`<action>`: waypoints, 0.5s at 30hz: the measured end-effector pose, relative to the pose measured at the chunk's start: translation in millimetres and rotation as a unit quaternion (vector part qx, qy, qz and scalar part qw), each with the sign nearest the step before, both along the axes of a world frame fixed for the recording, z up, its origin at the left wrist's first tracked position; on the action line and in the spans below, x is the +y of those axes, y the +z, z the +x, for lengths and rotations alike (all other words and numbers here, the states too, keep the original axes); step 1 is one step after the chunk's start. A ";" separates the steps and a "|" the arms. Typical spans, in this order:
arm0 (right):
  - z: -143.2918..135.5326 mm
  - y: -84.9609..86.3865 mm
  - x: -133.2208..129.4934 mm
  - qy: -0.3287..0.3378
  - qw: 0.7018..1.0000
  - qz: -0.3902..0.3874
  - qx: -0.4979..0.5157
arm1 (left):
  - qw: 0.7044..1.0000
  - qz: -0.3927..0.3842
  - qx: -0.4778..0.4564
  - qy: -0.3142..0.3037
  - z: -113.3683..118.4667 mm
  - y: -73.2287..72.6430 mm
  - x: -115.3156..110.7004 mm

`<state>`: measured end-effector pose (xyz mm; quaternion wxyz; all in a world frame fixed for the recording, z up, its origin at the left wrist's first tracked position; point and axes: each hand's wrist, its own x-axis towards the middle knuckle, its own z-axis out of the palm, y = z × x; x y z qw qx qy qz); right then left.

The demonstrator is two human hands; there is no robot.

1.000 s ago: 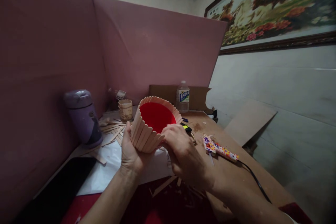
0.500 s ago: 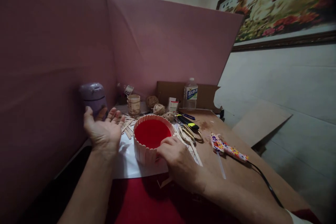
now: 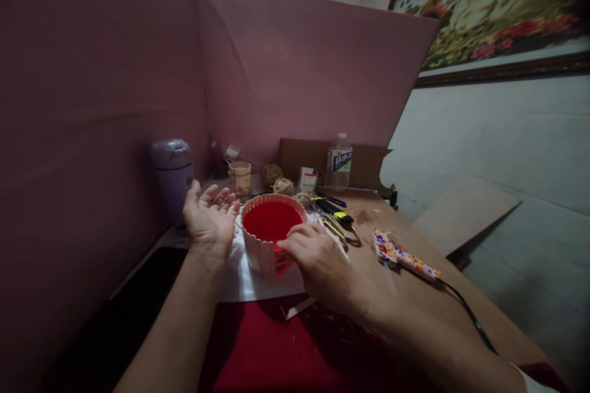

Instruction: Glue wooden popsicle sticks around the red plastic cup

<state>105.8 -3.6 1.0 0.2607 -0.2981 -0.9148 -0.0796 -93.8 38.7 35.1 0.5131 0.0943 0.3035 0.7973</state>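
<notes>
While a pink partition (image 3: 304, 67) is rising behind everything, a brown work surface (image 3: 442, 325) is stretching out below it, and a framed painting (image 3: 507, 24) is hanging on the wall at the upper right. A purple flask (image 3: 171, 178) is standing at the left, beyond the left hand, and a labelled plastic bottle (image 3: 340, 166) is standing at the back. The red container ringed with craft sticks (image 3: 270, 230) is resting upright on a white sheet (image 3: 251, 290), between the two hands, with bare red showing at its near right side. The left hand (image 3: 214, 221) is lying palm up beside it, fingers spread, holding nothing. The right hand (image 3: 320, 264) is curling its fingers at that bare near-right part; whether they are pinching anything, I cannot tell. A flower-patterned glue gun (image 3: 405, 258) is lying at the right. Gold-handled scissors (image 3: 353, 235) and a black-and-yellow utility knife (image 3: 334, 210) are lying beyond the right hand. A small stick-sided cup (image 3: 239, 179) is standing behind the container, near a twine ball (image 3: 283, 186).
</notes>
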 end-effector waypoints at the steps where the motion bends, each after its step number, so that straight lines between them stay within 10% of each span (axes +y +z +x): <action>1: 0.0 -1.5 1.0 -0.001 1.000 0.003 -0.005 | 1.000 -0.004 0.004 0.000 1.5 0.1 0.4; 15: -14.3 -0.5 -7.4 -0.057 0.998 0.024 -0.015 | 0.962 0.098 0.201 0.156 12.5 10.6 -1.4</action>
